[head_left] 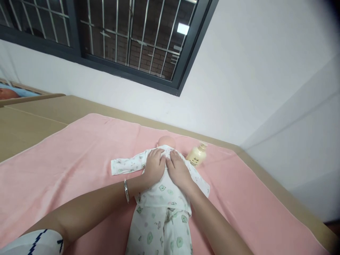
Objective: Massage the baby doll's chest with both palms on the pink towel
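A baby doll lies on a pink cloth, dressed in a white top and white trousers with green prints. Only the rounded top of its head shows past the collar. My left hand rests flat on the left side of the doll's upper body, fingers stretched out. On the right side, my right hand lies flat in the same way, fingers extended. The two hands are close together, and neither grips anything. One sleeve stretches out to the left; the other hangs down at the right, partly behind my right arm.
A yellow pump bottle stands on the pink cloth, right of the doll's head. The cloth covers a tan surface beside a white wall. Above is a dark-framed window with metal bars.
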The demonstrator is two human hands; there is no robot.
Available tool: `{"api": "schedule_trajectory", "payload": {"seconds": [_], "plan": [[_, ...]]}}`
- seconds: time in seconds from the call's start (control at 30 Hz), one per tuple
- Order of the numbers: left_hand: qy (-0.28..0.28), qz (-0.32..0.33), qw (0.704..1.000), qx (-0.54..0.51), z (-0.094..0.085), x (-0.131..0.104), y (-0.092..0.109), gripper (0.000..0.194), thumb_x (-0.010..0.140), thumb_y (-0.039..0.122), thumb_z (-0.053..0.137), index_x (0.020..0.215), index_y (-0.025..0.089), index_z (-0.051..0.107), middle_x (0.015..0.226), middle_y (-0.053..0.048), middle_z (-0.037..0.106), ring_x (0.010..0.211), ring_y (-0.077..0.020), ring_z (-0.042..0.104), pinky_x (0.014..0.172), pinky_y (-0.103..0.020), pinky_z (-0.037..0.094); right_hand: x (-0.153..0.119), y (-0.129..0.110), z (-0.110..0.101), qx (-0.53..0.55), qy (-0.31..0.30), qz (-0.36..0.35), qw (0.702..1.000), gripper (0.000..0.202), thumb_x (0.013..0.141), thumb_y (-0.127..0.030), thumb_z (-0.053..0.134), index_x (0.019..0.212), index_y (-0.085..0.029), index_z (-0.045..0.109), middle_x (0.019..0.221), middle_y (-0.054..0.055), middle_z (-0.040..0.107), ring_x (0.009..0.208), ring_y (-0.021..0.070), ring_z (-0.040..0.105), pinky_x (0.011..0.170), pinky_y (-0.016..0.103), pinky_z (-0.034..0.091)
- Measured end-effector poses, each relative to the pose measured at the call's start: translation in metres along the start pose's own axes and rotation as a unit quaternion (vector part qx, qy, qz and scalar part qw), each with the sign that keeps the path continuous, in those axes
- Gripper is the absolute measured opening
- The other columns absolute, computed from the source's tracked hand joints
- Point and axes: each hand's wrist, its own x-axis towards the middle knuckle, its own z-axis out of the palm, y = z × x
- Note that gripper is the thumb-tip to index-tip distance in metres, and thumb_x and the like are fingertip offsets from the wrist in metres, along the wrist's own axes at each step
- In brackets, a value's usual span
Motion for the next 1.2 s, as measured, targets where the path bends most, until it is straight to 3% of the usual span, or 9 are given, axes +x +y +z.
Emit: {"api": "schedule_trajectory", "payload": {"seconds": [0.13,0.43,0.6,1.2], "plan": [[0.004,0.015,0.998,0.055,0.001,-0.007,0.004,0.034,0.088,0.016,0.044,0.119,0.016,0.058,0.13,-0.014,0.056,0.127,-0.0285,0.048,0.109,-0.049,0.038,0.003,0.002,0.002,-0.021,0.02,0.022,0.999,0.063,0.098,-0.041,0.031,0.148,-0.004,0.036,0.154,0.019,0.034,0.146,0.0286,0.026,0.12,0.046,0.022],[-0.042,0.016,0.996,0.077,-0.003,0.001,0.003,0.035,0.084,0.016,0.043,0.115,0.018,0.059,0.116,-0.011,0.064,0.114,-0.0287,0.056,0.104,-0.048,0.042,-0.018,-0.015,-0.004,-0.096,-0.018,0.018,0.995,0.063,0.098,-0.035,0.028,0.148,0.002,0.033,0.156,0.022,0.029,0.148,0.03,0.021,0.121,0.046,0.018],[-0.065,0.025,0.994,0.09,-0.005,0.003,0.003,0.033,0.088,0.018,0.041,0.115,0.016,0.06,0.117,-0.012,0.064,0.114,-0.0287,0.056,0.104,-0.049,0.042,-0.021,-0.015,-0.005,-0.091,-0.03,0.011,0.995,0.063,0.097,-0.034,0.029,0.148,0.003,0.031,0.157,0.021,0.026,0.148,0.0301,0.019,0.121,0.045,0.017],[-0.064,0.017,0.993,0.103,-0.006,0.004,0.002,0.032,0.091,0.021,0.045,0.117,0.015,0.062,0.123,-0.011,0.064,0.118,-0.0269,0.056,0.106,-0.046,0.043,-0.022,-0.015,-0.009,-0.072,-0.038,0.015,0.997,0.071,0.09,-0.033,0.042,0.15,0.001,0.027,0.158,0.021,0.025,0.149,0.0292,0.017,0.122,0.044,0.014]]}}
